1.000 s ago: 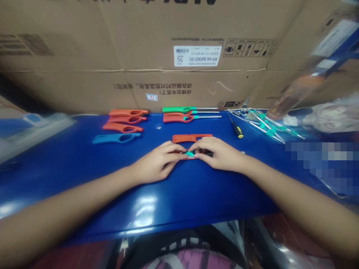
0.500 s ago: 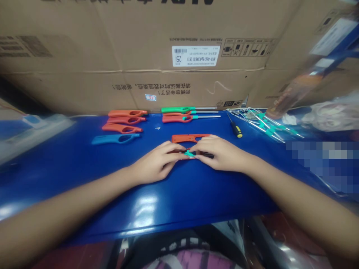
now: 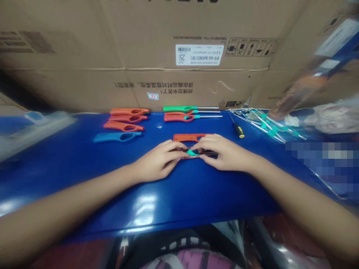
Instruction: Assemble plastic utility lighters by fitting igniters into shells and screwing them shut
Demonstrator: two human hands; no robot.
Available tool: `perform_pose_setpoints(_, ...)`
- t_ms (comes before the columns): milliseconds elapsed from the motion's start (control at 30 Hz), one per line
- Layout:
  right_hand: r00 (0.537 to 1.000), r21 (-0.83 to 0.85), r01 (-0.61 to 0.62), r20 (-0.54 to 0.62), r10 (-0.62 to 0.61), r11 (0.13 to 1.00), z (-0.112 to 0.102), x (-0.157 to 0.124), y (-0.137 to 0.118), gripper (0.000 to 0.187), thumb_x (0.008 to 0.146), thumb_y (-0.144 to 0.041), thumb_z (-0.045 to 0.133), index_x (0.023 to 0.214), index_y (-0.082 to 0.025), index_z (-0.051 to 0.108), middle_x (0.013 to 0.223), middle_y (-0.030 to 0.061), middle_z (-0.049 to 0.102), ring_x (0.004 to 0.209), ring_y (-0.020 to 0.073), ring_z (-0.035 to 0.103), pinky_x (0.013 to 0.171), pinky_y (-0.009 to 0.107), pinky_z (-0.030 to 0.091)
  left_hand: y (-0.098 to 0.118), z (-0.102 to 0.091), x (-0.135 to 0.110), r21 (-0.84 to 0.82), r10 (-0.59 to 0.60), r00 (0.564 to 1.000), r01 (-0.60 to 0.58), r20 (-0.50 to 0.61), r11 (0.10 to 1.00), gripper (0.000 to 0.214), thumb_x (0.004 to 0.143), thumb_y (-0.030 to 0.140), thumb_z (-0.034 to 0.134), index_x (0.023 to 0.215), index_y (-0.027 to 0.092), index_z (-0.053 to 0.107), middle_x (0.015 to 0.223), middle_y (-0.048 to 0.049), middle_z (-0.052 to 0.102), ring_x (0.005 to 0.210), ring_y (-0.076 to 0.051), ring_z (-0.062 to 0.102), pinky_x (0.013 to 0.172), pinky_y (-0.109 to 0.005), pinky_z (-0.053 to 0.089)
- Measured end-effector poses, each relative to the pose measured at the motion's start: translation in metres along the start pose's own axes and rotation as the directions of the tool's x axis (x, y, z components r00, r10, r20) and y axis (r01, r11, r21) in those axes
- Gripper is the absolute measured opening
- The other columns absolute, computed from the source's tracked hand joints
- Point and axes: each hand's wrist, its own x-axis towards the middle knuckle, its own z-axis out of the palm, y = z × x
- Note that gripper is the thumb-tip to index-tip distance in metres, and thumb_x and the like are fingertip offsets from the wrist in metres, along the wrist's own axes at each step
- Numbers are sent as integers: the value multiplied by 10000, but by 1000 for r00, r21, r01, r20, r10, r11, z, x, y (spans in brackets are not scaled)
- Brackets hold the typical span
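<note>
Both hands meet over an orange lighter shell half that lies on the table with a teal trigger piece (image 3: 193, 152) in it. My left hand (image 3: 161, 160) pinches the left part of this shell half, its thumb and fingers close to the teal piece. From the other side my right hand (image 3: 223, 152) bends its fingers onto the right part, where a thin metal rod shows below the fingers. Just behind lies a second orange lighter shell half (image 3: 183, 138), partly covered by my right hand. Fingers hide most of the small parts.
Several orange lighter handles (image 3: 125, 126) and a blue lighter handle (image 3: 116, 137) lie at the left back. Long-nosed lighters (image 3: 178, 118) rest by the cardboard box (image 3: 92, 89). At right are a screwdriver (image 3: 239, 130) and metal rods with teal parts (image 3: 272, 130).
My right hand has shifted slightly right and its fingers have opened a little, so more of the teal piece shows. The camera view has moved slightly.
</note>
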Motion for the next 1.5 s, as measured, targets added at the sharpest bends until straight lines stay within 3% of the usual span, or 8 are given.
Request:
perform_pose_setpoints(167, 1000, 50, -5, 22, 3, 999, 0, 1, 7, 137, 927, -154, 598, 1019, -186, 694, 977, 59, 717, 888, 195, 650, 870, 368, 481, 0, -1, -1, 5, 3, 1000, -3, -5, 1000, 392, 989, 115, 473, 1312, 243, 654, 1309, -107, 607, 1192, -229, 564, 1050, -407, 477)
perform_pose_setpoints(533, 1000, 148, -20, -7, 21, 989, 3, 3, 7, 98, 942, -179, 623, 968, -177, 718, 934, 64, 726, 845, 178, 672, 795, 314, 521, -2, 0, -2, 27, 16, 1000, -16, 3, 1000, 413, 979, 107, 473, 1322, 244, 657, 1326, -112, 602, 1210, -237, 564, 1060, -420, 476)
perform_pose_setpoints(967, 999, 193, -43, 20, 40, 980, 1, 0, 12, 149, 952, -193, 596, 993, -179, 738, 961, 69, 715, 885, 182, 671, 828, 326, 528, -3, 1, -2, 28, 16, 1000, -15, -9, 1000, 396, 990, 120, 477, 1320, 252, 652, 1327, -104, 602, 1210, -231, 574, 1059, -409, 482)
perform_pose_setpoints(1133, 994, 197, -101, -14, 105, 975, -14, -4, 21, 194, 959, -252, 563, 1019, -176, 731, 1007, 84, 712, 895, 186, 670, 833, 335, 519, -4, 2, -2, 36, 20, 1000, -20, -19, 999, 378, 989, 124, 484, 1302, 247, 657, 1326, -105, 607, 1203, -231, 584, 1054, -414, 493)
perform_pose_setpoints(1300, 968, 195, -236, 133, 212, 952, -28, -8, 27, 229, 910, -377, 634, 933, -171, 730, 931, 70, 719, 824, 177, 648, 748, 311, 504, 0, 2, -1, 1, 14, 996, -14, -84, 1000, 322, 974, 129, 511, 1249, 186, 667, 1295, -120, 622, 1196, -220, 604, 1042, -370, 512)
perform_pose_setpoints(1500, 931, 219, -328, 241, 275, 919, -23, -6, 24, 258, 893, -411, 637, 904, -171, 732, 883, 54, 720, 788, 166, 627, 712, 288, 481, 3, 2, 0, -24, -45, 990, 42, -137, 999, 339, 949, 207, 595, 1284, 195, 644, 1190, -94, 688, 1095, -211, 650, 960, -352, 559)
